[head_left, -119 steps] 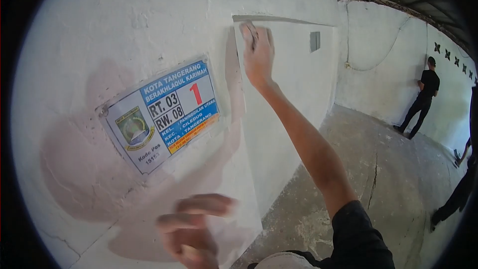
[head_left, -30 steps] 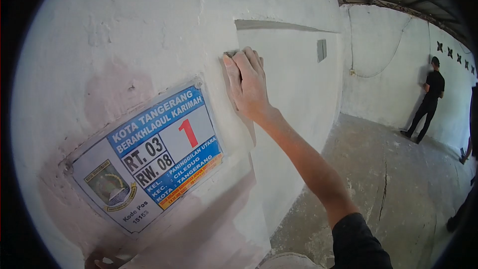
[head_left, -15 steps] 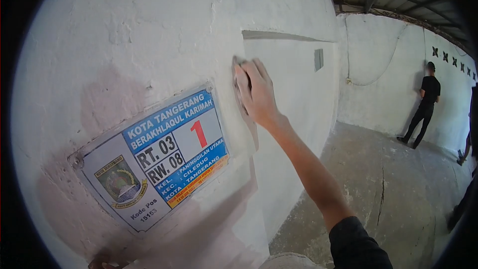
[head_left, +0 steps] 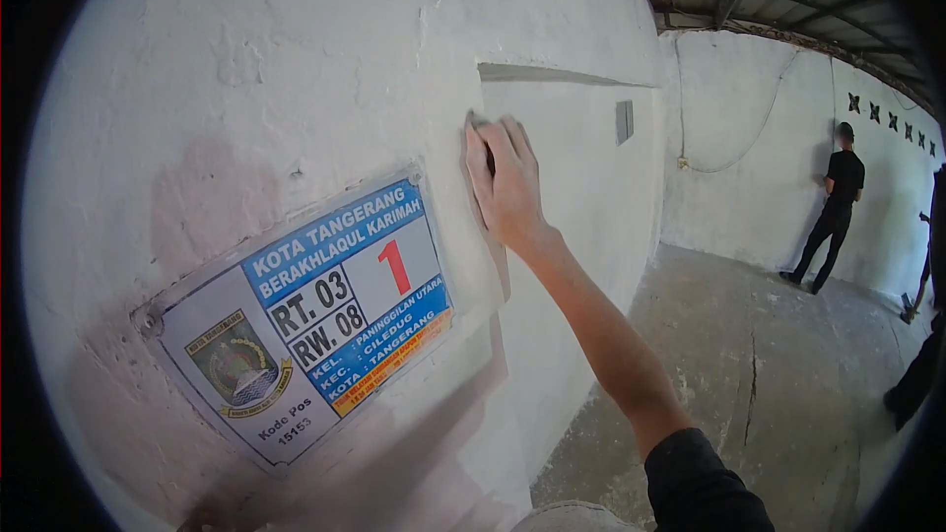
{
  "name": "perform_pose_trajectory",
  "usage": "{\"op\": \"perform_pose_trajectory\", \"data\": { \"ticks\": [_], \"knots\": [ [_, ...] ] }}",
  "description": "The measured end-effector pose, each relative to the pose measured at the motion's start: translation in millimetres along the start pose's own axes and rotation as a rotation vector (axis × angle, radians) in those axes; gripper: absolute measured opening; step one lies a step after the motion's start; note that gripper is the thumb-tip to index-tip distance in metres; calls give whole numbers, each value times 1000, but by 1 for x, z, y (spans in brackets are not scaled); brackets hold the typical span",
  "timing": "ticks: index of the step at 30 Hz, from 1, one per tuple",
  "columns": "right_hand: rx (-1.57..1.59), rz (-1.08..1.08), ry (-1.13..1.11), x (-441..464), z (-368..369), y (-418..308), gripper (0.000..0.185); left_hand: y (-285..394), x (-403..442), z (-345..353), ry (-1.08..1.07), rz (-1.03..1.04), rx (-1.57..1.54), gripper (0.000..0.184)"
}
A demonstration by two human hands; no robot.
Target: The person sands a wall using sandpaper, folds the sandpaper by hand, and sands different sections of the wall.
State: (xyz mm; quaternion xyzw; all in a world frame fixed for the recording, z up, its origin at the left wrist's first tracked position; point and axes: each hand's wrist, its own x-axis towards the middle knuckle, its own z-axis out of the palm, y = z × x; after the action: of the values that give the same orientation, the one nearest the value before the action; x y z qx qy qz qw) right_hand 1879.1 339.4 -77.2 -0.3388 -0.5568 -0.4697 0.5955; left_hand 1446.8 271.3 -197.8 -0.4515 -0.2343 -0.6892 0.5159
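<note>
My right hand (head_left: 507, 182) is pressed against the edge of the white wall (head_left: 335, 59), beside the recess. Its fingers are closed round a small greyish piece that I cannot make out, mostly hidden by them. Down and left of this hand, a sign (head_left: 305, 315) with blue bands, a crest and a red number 1 is fixed flat to the wall. I cannot see my left hand; only a dark shadow lies at the lower left.
Beyond the recess, a grey vent or plate (head_left: 625, 123) sits on the wall. A person in black (head_left: 843, 192) faces the far wall. Another person (head_left: 921, 374) is partly visible at the right edge. The cracked concrete floor (head_left: 690, 365) runs below.
My right hand has come down from the recess's top corner to the wall edge, and barely moves lately. My left hand, raised low in front earlier, has dropped out of view.
</note>
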Motion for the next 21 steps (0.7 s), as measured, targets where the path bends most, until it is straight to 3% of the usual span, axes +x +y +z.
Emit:
{"op": "perform_pose_trajectory", "data": {
  "ticks": [3, 9, 12, 14, 18, 21],
  "knots": [
    [84, 13, 90, 42, 12, 12, 11, 1, -5, 1, -39, -85, -32, 46],
    [-5, 91, -41, -4, -2, -3, 14, -2, -7, 2, -21, -77, -25, 46],
    [3, 64, -72, -9, -3, -3, 16, -2, -13, 6, 179, -129, 21, 49],
    [-18, 48, -28, 22, 6, 3, 13, 6, -1, 4, -12, -140, -114, 47],
    [-5, 54, 1, 55, 10, 5, 11, 10, 5, 3, -50, -91, -89, 44],
    [-49, 81, -11, 14, 5, -4, 12, 6, -1, 3, -59, -32, -27, 39]
  ]
}}
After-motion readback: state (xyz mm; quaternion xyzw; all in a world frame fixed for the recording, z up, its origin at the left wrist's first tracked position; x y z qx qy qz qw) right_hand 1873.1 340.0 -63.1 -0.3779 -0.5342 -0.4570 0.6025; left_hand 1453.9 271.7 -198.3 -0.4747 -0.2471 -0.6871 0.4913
